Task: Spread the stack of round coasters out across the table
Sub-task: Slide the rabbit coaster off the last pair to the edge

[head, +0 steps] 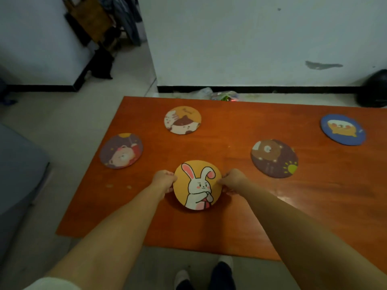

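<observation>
Both hands are pinching the rabbit coaster (197, 185) by opposite edges, the left hand (163, 181) at its left rim and the right hand (232, 180) at its right, near the front middle of the orange tabletop (230, 130). Four other coasters are lying flat and well apart around it. The disc is looking thin, light and stiff, so a fingertip grip at the rim should be suiting it best.

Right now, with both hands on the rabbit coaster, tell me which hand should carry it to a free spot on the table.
Right, probably. The right hand and left hand each pinch an edge of the rabbit coaster, but the widest bare stretch of table lies to the right.
</observation>
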Motion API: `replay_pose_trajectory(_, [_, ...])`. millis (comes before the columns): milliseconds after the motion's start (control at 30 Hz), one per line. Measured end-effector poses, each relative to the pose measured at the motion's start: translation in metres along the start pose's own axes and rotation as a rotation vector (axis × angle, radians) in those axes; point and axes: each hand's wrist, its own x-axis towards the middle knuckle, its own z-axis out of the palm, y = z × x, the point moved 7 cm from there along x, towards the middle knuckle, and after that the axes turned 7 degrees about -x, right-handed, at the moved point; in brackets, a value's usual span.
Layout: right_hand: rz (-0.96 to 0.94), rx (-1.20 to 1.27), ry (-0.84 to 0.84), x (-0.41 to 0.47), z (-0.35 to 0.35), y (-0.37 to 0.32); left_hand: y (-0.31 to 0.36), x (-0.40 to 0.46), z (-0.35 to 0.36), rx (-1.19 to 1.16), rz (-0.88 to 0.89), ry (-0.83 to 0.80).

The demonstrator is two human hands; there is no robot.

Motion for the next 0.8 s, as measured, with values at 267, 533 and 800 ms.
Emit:
replay_pose_trajectory(267, [0.009,-0.043,0.039,-0.013,0.071,-0.019,-0.036,0.026,-0.060,0.085,0.044,0.012])
replay_pose_trajectory(533, [-0.016,-0.223,0.134,-0.011,0.084,-0.028,-0.029,0.036,-0.062,0.566,0.238,0.065])
replay_pose_trajectory(800, [-0.035,-0.361,0.178,-0.010,0.074,-0.025,-0.021,0.035,-0.063,0.607,0.271,0.076])
